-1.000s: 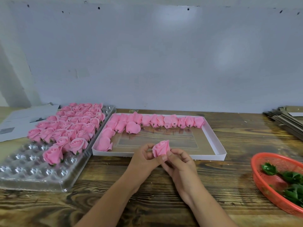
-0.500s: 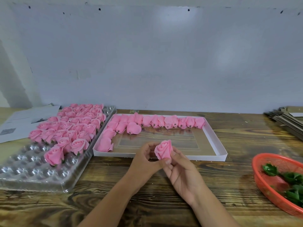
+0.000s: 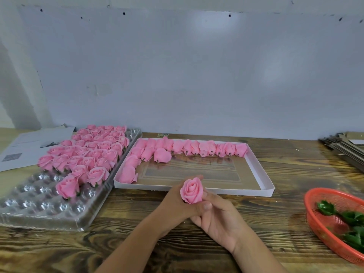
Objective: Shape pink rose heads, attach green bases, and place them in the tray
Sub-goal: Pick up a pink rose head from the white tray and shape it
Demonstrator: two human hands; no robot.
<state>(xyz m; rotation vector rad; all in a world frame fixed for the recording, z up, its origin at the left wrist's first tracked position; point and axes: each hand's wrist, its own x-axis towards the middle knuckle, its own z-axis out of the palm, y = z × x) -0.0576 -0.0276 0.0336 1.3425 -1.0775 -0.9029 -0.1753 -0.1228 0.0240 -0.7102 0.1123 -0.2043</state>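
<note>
Holding a pink rose head [image 3: 192, 191] upright between them, the left hand [image 3: 177, 203] and right hand [image 3: 218, 217] both pinch its base with curled fingers, just in front of the white cardboard tray [image 3: 256, 170]. Left of that tray sits the clear plastic tray [image 3: 39, 201]; right, the orange basket [image 3: 319, 219] of green bases [image 3: 327, 208].

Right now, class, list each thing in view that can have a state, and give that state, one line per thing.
Held rose: upright, bloom open, gripped by both hands.
Left hand: closed on the rose.
Right hand: closed on the rose's base.
Clear tray: partly filled with upright roses, near cells empty.
White box: partly filled, buds lying on their sides.
Red basket: holds green bases.
</note>
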